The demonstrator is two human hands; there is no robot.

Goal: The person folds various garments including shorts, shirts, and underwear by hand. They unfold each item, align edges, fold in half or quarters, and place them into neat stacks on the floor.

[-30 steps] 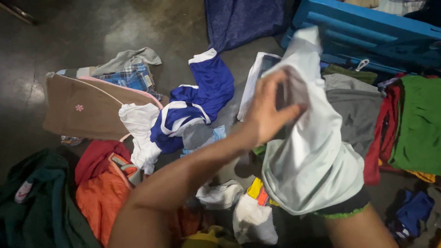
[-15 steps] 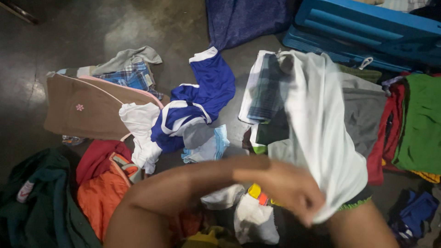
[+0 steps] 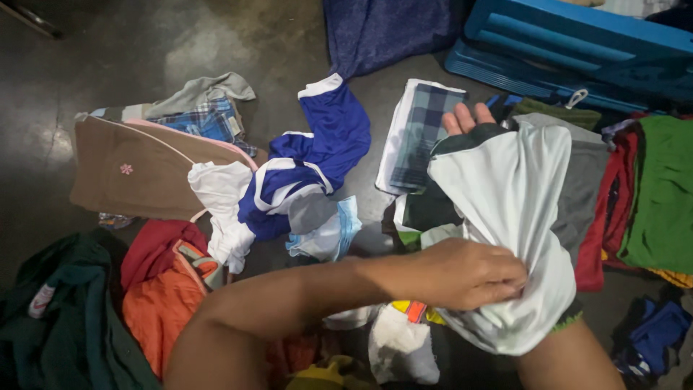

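Over a dark concrete floor (image 3: 180, 43) strewn with clothes, the head camera looks straight down at your two bare arms working a pale white garment (image 3: 516, 217). Your right hand (image 3: 468, 119) is pushed up inside it, so the cloth drapes over the forearm and only the fingertips (image 3: 455, 121) show past the top edge, held loosely together and pointing away from you. Your left hand (image 3: 473, 274) reaches across your body and pinches a bunched fold near the garment's lower end, fingers closed tightly on the cloth. The garment hangs between the two hands, above a heap of folded and loose clothing. To handle this well, keep the inner hand flat and spread so the fabric stays smooth, and draw the pinched fold evenly along the forearm instead of tugging from one corner, which would likely twist it. Just beyond your right fingertips lies a folded plaid cloth (image 3: 419, 130). Left of it sprawls a blue and white jersey (image 3: 317, 159), and further left a brown garment (image 3: 137, 173) lies flat. An orange garment (image 3: 162, 303) sits near your left elbow. On the right, green clothing (image 3: 664, 188) and red clothing (image 3: 613, 202) are stacked beside a grey piece (image 3: 585, 180), with a blue plastic crate (image 3: 577, 36) at the top edge.
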